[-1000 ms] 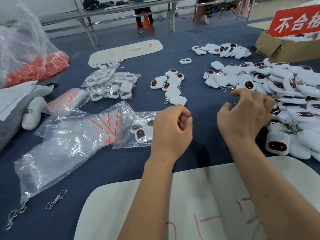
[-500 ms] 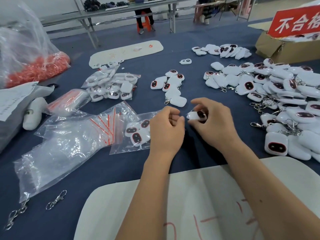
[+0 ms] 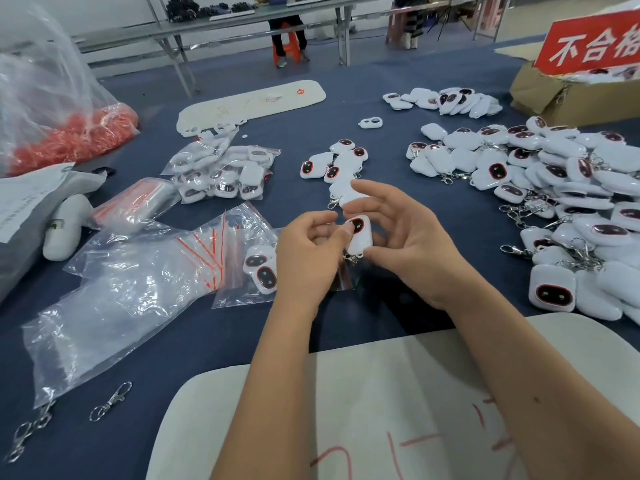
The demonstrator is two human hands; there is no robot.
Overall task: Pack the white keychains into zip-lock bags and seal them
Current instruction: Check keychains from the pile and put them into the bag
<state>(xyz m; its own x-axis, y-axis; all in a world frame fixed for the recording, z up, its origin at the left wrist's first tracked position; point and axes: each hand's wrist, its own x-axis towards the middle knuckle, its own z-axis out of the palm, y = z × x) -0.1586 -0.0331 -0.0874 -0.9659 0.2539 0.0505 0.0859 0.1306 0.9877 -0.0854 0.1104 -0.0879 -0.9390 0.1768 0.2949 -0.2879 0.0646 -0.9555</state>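
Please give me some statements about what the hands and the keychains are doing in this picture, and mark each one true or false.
1. A white keychain is held between the left hand and the right hand. True.
2. The big pile of keychains lies to the person's left. False: it lies to the right.
3. The bag by the left hand holds keychains. True.
4. The red sign lies flat on the table. False: it stands at the cardboard box.
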